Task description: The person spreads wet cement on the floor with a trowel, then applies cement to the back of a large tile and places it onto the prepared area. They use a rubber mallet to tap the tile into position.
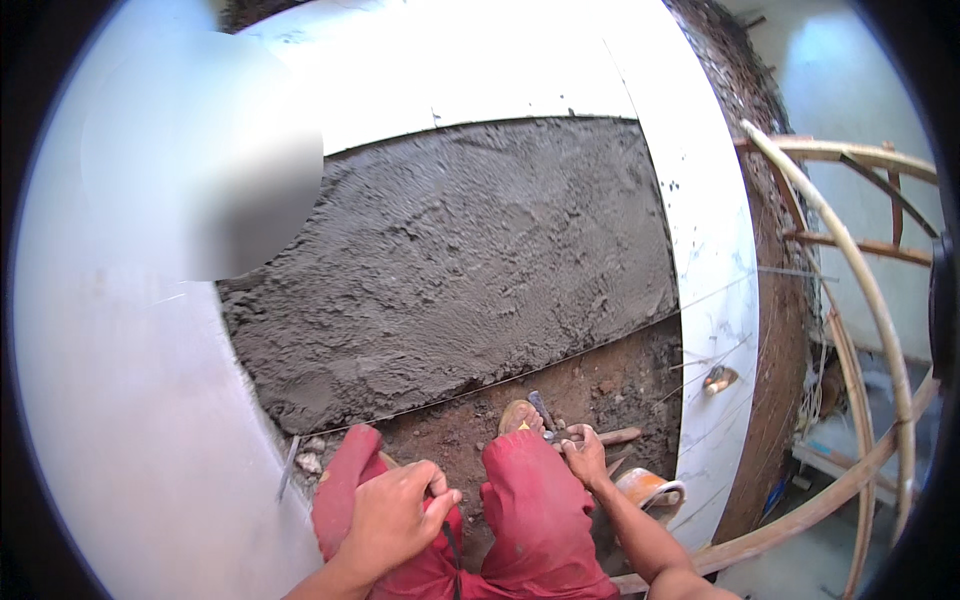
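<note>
My left hand (410, 500) is over my red-trousered left leg, its fingers curled; anything inside them is hidden. My right hand (582, 452) is beside my right knee, fingers closed at a small tool I cannot make out, next to a wooden handle (622, 436). A dark-handled tool (540, 408) lies by my sandalled right foot (518, 418). A bed of wet grey mortar (450, 250) spreads before me, with a taut string along its near edge and bare soil on this side. An orange-and-white bucket (648, 487) stands right of my legs.
White marble-look slabs (715, 300) border the mortar at right and back. A pale smooth surface (120, 380) runs along the left, partly blurred at the upper left. A curved wooden and bamboo framework (865, 270) stands at the right, beyond a brown edge. Rubble (310, 458) lies near my left foot.
</note>
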`<state>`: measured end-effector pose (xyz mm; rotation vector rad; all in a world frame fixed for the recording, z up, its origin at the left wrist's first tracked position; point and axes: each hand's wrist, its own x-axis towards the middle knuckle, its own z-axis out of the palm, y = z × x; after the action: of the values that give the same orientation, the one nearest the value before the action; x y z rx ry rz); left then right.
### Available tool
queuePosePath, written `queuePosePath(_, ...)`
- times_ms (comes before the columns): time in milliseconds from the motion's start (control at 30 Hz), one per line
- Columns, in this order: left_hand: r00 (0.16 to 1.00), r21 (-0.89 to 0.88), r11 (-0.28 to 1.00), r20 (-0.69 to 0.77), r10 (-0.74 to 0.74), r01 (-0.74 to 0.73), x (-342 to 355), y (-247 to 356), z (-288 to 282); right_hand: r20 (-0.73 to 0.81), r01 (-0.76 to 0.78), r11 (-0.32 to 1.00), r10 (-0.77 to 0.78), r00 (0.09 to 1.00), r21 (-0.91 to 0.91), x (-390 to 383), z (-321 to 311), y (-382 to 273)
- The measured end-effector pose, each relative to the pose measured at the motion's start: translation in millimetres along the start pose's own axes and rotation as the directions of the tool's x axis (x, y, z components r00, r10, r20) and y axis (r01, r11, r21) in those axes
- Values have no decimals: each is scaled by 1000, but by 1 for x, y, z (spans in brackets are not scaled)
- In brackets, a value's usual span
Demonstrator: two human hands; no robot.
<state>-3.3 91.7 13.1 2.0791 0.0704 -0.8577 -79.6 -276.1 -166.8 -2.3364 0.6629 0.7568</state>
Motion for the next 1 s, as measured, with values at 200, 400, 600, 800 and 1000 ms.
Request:
queuePosePath(200,966,-228,952,206,-157,204,-40,3,30,75,25,992,-35,997,123,-102,-78,-62)
queuePosePath(400,994,-193,976,42,-96,103,-119,30,48,139,-242,946,216,967,215,-270,-171,-55)
queuePosePath(600,994,-300,953,-113,9,-43,-231,57,-45,158,-256,943,225,961,213,-380,-235,-111)
queuePosePath(800,963,-231,950,-115,-242,211,-256,38,-114,198,-212,904,145,969,372,-400,-238,-98)
queuePosePath(1000,872,-373,802,41,-488,466,-278,126,-118,31,-325,872,338,941,367,-345,-285,-75)
